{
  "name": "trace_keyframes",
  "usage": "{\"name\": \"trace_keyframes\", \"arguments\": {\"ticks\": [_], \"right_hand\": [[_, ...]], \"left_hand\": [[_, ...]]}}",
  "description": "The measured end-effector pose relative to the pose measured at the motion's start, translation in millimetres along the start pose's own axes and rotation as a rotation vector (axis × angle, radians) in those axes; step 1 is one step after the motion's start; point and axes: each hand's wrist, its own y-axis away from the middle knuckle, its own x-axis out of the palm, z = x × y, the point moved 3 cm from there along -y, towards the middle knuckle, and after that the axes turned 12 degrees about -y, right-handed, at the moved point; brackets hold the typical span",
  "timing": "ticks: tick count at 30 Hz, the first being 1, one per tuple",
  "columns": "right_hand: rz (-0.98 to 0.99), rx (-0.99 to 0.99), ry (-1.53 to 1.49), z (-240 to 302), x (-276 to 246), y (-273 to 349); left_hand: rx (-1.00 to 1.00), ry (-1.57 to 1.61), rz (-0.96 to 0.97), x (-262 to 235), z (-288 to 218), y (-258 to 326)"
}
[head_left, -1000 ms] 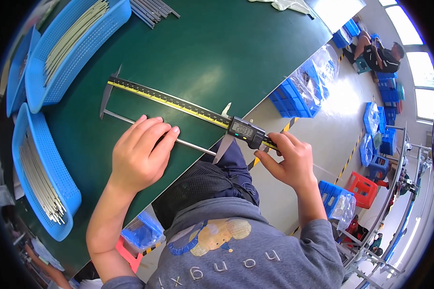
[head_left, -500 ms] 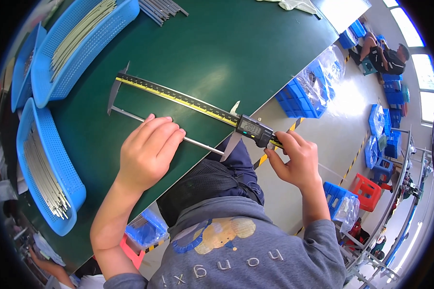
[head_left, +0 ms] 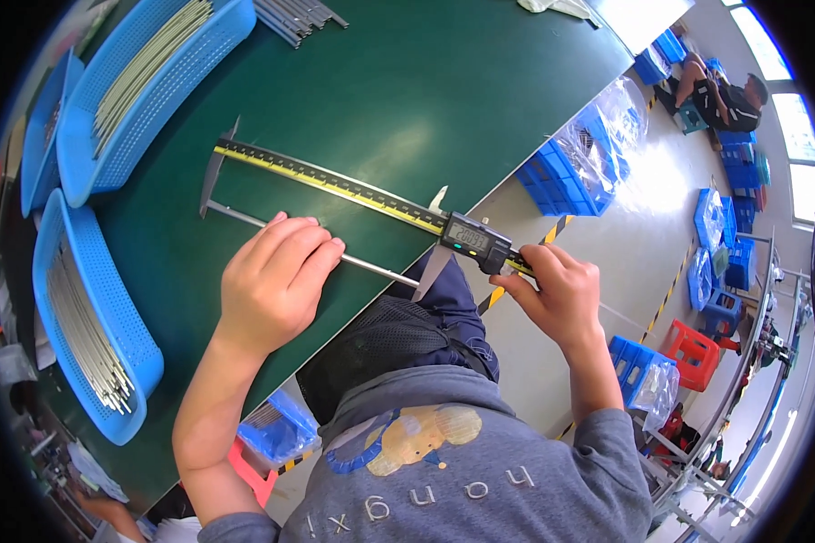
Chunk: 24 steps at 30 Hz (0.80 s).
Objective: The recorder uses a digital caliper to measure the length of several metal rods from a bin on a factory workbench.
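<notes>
A digital caliper with a yellow scale and a black display lies slantwise over the green table. Its two long jaws reach toward me, with a thin metal rod spanning between their tips. My left hand is closed over the rod near its middle, fingers wrapped around it and hiding part of it. At the display end, my right hand pinches the caliper between thumb and fingers. The rod's right end and that jaw stick out past the table edge, above my lap.
Blue perforated baskets full of rods stand along the left, and loose dark rods lie at the far edge. Right of the table, blue crates rest on the floor. A red stool and a seated person are farther right.
The digits on the caliper's display differ slightly. Both hands keep their grips, and the rod stays between the jaws; the whole view has shifted only a little.
</notes>
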Motion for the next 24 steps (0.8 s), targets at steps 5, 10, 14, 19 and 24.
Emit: {"name": "trace_keyframes", "arguments": {"ticks": [5,10,14,19,24], "right_hand": [[-0.031,-0.047,0.006,-2,4,1],[-0.076,-0.076,0.025,-2,2,-11],[-0.058,-0.127,0.013,-3,-2,-28],[-0.032,-0.174,-0.035,-7,-7,-50],[0.056,-0.242,-0.07,-14,0,-84]], "left_hand": [[0.008,0.02,0.01,-5,1,-2],[-0.012,0.026,0.047,-4,5,-1],[-0.049,0.055,0.064,-2,9,-5],[0.06,-0.063,0.082,-5,12,-12],[0.118,-0.137,-0.119,-28,15,-46]]}}
